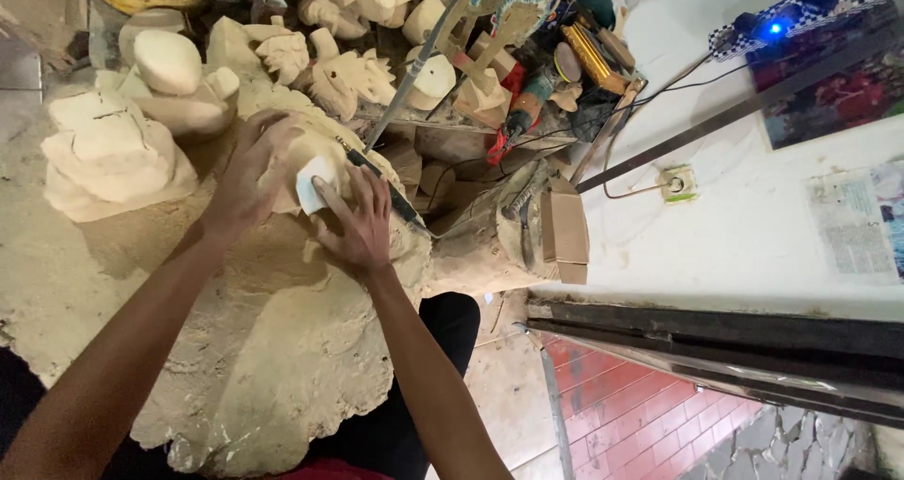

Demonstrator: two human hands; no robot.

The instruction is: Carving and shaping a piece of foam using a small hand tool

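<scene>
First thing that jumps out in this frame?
Centre left, both hands work on a pale wood carving lying across the person's lap: the left hand steadies its top while the right hand presses a small white folded piece, probably sandpaper, against it. Behind them, top left, sits a crowd of unfinished pale carvings. At the top right a small blue light glows against the white wall.

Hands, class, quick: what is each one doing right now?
Left hand: spread open, resting on the pale wooden carving.
Right hand: pressing a white sandpaper piece against it.
</scene>
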